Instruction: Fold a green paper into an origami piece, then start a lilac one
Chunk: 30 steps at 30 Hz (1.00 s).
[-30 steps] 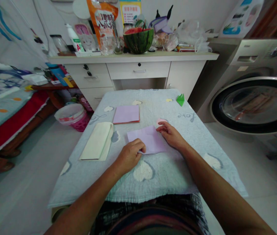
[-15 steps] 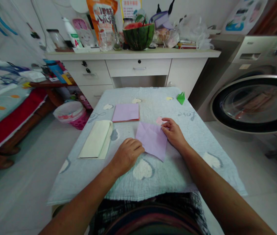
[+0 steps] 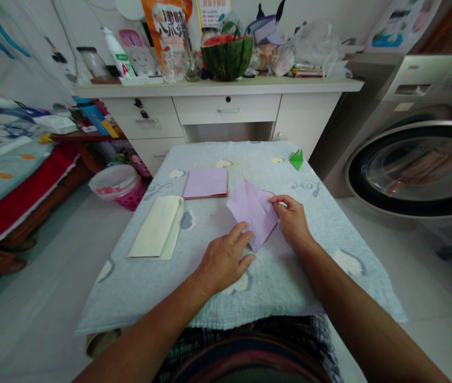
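Paper sheet (image 3: 252, 205): likely light, creases easily; best held by edges | right hand (image 3: 294, 223): pinches 2-o'clock edge | left hand (image 3: 223, 263): fingers spread, 7 o'clock

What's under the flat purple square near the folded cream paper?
A red edge peeks out beneath the purple square, on the blue tablecloth. Everything else underneath is covered.

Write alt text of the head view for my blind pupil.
A person's right hand pinches a purple sheet over a blue cloth, the left hand open by its near corner. A purple-topped stack and folded cream paper lie to the left.
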Motion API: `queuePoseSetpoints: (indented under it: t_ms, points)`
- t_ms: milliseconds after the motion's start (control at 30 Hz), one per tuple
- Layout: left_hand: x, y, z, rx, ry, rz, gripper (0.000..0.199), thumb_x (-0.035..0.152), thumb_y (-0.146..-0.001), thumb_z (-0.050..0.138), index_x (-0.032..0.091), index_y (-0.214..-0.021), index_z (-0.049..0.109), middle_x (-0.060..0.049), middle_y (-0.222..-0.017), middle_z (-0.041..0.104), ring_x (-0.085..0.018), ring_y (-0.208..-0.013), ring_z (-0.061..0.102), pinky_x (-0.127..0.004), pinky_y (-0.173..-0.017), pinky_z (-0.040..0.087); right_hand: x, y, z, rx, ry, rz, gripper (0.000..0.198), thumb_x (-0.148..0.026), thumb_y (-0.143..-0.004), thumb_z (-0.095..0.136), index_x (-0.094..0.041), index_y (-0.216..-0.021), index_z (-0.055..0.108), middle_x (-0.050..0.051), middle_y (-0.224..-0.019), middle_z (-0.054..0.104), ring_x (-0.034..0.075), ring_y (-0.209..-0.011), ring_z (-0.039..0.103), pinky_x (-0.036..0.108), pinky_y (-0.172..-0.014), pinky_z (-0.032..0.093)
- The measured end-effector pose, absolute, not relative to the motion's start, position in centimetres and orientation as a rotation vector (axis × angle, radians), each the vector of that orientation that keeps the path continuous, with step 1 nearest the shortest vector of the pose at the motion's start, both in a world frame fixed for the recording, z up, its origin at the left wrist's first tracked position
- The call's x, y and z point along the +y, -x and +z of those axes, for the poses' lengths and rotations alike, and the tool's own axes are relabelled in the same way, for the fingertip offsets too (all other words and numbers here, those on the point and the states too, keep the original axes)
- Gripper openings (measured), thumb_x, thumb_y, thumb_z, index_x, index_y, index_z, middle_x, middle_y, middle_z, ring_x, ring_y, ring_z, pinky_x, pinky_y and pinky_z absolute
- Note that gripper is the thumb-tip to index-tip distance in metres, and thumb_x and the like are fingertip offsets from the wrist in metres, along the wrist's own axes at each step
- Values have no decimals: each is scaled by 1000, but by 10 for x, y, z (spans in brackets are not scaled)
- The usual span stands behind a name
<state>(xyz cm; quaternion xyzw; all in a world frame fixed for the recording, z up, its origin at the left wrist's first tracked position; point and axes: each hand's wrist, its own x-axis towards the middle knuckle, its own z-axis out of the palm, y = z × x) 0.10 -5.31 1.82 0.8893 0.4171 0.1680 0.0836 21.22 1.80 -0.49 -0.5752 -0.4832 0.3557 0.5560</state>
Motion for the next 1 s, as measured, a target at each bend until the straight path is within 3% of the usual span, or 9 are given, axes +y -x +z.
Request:
queuePoseSetpoints:
  t_ms: [133, 400, 533, 633, 767, 900, 1000]
  points:
    - [-48, -9, 10, 1185, -2562, 648, 50, 28, -81, 67, 21, -126, 46, -11, -141, 45, -27, -123, 51, -44, -103, 46, 18, -213, -5, -1078, 1324, 884, 19, -35, -77, 59, -20, -87, 65, -1, -65, 57, 11, -49, 41, 23, -44, 29]
    - [-28, -2, 9, 1354, -2498, 863, 49, 21, -74, 73, 19, -118, 50, -11, -119, 54, -27, -113, 52, -45, -99, 47, 20, -217, -7, -1116, 1287, 911, 16, -31, -78, 56, -20, -88, 60, -2, -67, 52, 12, -53, 43, 24, -49, 34]
    - [-19, 7, 11, 1376, -2496, 953, 34, 11, -77, 65, 19, -108, 54, -8, -115, 55, -24, -112, 53, -42, -99, 46, 13, -215, 0, -1358, 1343, 631, 14, -27, -79, 52, -20, -88, 61, 5, -89, 55, 20, -84, 55, 34, -75, 47]
    - [-13, 13, 7, 1353, -2428, 1018, 27, 8, -77, 61, 19, -102, 56, -7, -114, 55, -22, -111, 54, -40, -99, 46, 3, -210, 6, -1675, 1306, 260, 32, -31, -78, 59, -22, -109, 59, 10, -116, 48, 28, -115, 47, 47, -100, 38]
    - [-8, 20, 0, 1374, -2302, 1057, 22, 7, -76, 59, 19, -95, 59, -7, -112, 55, -20, -109, 56, -38, -97, 47, -5, -203, 9, -2067, 1186, 89, 63, -42, -72, 70, -26, -129, 47, 12, -138, 36, 36, -131, 32, 55, -109, 25]
    - [-5, 28, -2, 1368, -2253, 1059, 18, 6, -75, 56, 19, -87, 59, -6, -112, 54, -19, -110, 56, -38, -98, 46, -5, -201, 5, -2126, 1235, -66, 57, -29, -76, 67, -32, -130, 48, 9, -145, 33, 38, -138, 23, 61, -111, 12]
    - [-5, 31, -1, 1315, -2246, 1032, 21, 3, -73, 54, 19, -85, 59, -6, -113, 55, -19, -109, 56, -37, -97, 47, -4, -203, 4, -2131, 1240, -101, 45, -15, -78, 61, -33, -119, 56, 6, -143, 39, 36, -139, 25, 62, -111, 12]
